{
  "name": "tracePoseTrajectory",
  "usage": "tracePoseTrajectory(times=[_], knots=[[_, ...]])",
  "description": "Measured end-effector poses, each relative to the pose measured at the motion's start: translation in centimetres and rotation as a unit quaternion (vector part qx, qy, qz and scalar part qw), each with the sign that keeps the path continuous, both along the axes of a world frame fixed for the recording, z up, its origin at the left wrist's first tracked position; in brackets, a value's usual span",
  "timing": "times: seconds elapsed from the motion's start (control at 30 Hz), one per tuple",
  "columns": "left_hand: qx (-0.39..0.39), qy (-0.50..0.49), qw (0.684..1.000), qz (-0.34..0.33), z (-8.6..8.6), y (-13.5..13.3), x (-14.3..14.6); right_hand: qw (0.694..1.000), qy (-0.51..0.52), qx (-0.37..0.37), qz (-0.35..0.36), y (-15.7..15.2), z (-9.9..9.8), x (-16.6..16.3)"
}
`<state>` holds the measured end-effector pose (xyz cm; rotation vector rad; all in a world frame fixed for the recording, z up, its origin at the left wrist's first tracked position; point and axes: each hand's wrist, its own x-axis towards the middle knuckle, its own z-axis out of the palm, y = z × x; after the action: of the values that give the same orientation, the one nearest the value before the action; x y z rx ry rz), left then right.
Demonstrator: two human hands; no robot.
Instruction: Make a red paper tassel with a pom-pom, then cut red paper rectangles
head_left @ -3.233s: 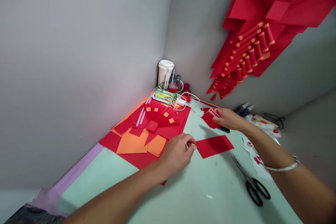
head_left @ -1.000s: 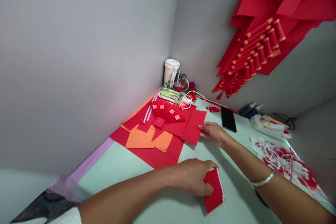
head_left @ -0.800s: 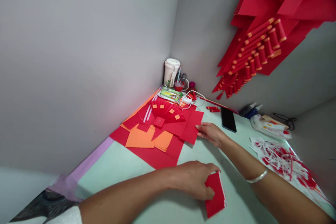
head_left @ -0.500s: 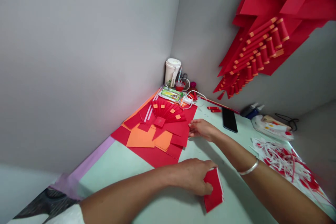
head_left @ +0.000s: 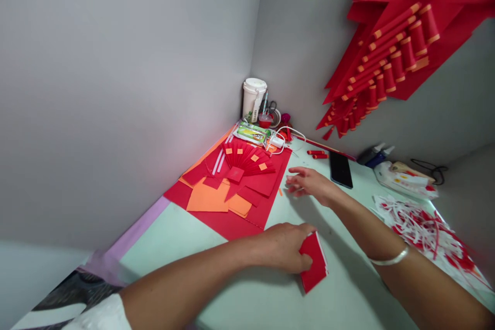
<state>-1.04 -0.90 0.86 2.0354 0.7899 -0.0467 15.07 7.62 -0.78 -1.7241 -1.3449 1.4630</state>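
My left hand (head_left: 284, 247) is closed on a small stack of red paper rectangles (head_left: 315, 265), holding it against the pale green table (head_left: 247, 299). My right hand (head_left: 309, 183), fingers spread and a little blurred, hovers just right of the pile of red and orange paper sheets (head_left: 232, 193) and holds nothing. A folded red paper fan with orange squares (head_left: 247, 161) lies on top of that pile. A silver bangle (head_left: 389, 259) circles my right wrist.
A black phone (head_left: 341, 169) lies beyond my right hand. In the corner stand a white cup (head_left: 253, 99), a charger with cable (head_left: 276, 141) and a green packet (head_left: 251, 134). Paper scraps (head_left: 421, 227) cover the right side. A red firecracker decoration (head_left: 390, 56) hangs on the wall.
My right hand pushed a red sheet left onto the pile, then let go and lifted away to the right. My left hand stayed on the small red stack.
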Motion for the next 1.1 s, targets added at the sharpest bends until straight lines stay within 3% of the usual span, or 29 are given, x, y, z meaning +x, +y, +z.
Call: tracePoseTrajectory(times=[0.1,0.23,0.3,0.37,0.5,0.67,0.8,0.93,1.1], knots=[[-0.006,-0.010,0.999,0.031,-0.5,0.1,0.2,0.998,-0.051,0.025,-0.012,-2.8,0.5,4.5],[-0.008,-0.013,0.997,0.077,-1.6,0.4,0.5,0.985,-0.164,0.042,-0.038,-9.2,-0.5,11.8],[0.012,-0.011,0.996,0.091,-2.1,0.5,0.6,0.934,-0.350,0.071,-0.021,-13.1,-1.7,14.9],[0.046,-0.027,0.993,0.103,-2.6,0.7,0.7,0.900,-0.432,0.061,-0.020,-16.6,-3.0,17.1],[0.080,-0.053,0.988,0.120,-3.5,1.2,0.9,0.887,-0.454,0.088,-0.013,-20.5,-4.9,18.2],[0.057,-0.080,0.985,0.138,-3.9,1.8,1.1,0.884,-0.453,0.111,-0.030,-20.2,-5.2,17.6],[0.065,-0.093,0.982,0.154,-3.5,2.1,1.2,0.921,-0.377,0.086,-0.058,-19.0,-3.7,16.7],[0.081,-0.117,0.973,0.180,-3.4,2.3,1.2,0.983,-0.131,0.072,-0.104,-17.4,-1.9,14.4],[0.063,-0.157,0.962,0.214,-4.1,2.5,1.3,0.984,0.110,0.055,-0.128,-15.7,-2.5,11.0]])
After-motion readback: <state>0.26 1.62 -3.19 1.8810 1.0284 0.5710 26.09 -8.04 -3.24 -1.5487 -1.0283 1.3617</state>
